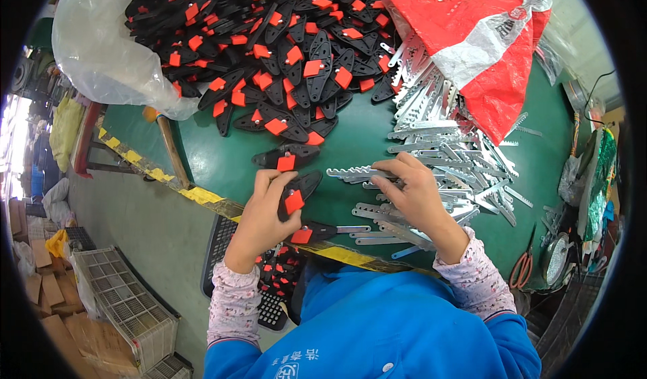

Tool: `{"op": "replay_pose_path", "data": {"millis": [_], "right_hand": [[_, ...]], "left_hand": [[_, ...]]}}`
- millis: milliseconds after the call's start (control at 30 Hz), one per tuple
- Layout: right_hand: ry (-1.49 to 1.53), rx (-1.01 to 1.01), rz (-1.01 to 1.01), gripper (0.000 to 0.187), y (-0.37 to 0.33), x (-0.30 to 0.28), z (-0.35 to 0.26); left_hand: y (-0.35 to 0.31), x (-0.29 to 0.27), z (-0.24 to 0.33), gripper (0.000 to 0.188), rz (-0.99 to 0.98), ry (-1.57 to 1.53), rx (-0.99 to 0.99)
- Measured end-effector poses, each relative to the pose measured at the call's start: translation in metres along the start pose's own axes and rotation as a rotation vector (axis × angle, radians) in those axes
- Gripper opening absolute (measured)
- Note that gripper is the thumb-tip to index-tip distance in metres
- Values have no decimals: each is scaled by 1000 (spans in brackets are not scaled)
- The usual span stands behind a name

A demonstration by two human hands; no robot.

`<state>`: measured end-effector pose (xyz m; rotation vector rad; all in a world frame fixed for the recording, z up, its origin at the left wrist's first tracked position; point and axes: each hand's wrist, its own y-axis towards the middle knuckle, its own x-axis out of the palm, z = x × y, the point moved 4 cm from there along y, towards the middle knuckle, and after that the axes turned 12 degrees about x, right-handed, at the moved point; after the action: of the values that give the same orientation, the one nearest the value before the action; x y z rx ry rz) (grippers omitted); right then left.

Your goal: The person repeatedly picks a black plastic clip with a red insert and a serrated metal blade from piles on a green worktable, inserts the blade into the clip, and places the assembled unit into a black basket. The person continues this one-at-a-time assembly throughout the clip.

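My left hand [264, 212] grips a black plastic part with a red tab [294, 202], tilted up above the green table's near edge. In my right hand [412, 192] is a notched metal strip [354, 172], pinched near one end, its toothed length pointing left toward the black part. The two pieces are apart. Just beyond my left hand lies another black part with a red tab [286, 162]. Nearer me, at the table edge, rests a black part with a metal strip sticking out of it [318, 232]. Loose metal strips [465, 170] lie under and around my right hand.
A large heap of black parts with red tabs [269, 62] covers the far table beside a clear plastic bag [101, 55]. A red and white sack [472, 49] spills metal strips. A hammer [172, 146] lies left, pliers [522, 264] right. Below the edge is a black crate [273, 308].
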<state>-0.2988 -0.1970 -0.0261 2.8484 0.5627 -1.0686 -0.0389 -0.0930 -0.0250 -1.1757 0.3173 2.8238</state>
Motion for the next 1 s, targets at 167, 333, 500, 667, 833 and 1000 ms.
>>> {"op": "replay_pose_path", "data": {"millis": [167,333,500,667,833,1000], "right_hand": [[-13,-109,0,22,1,8,-2],[-15,-186,65,22,-3,7,-6],[31,-127,49,21,-1,2,0],[129,17,-12,20,-2,1,0],[40,-167,36,24,-6,8,-5],[92,-79,42,23,-4,2,-5]], "left_hand": [[-1,-1,8,63,29,-30,70],[2,-4,8,65,21,14,84],[2,-7,7,66,28,-11,71],[0,-11,3,66,46,3,66],[5,-12,12,66,-13,45,137],[0,-19,8,70,-48,53,63]]}}
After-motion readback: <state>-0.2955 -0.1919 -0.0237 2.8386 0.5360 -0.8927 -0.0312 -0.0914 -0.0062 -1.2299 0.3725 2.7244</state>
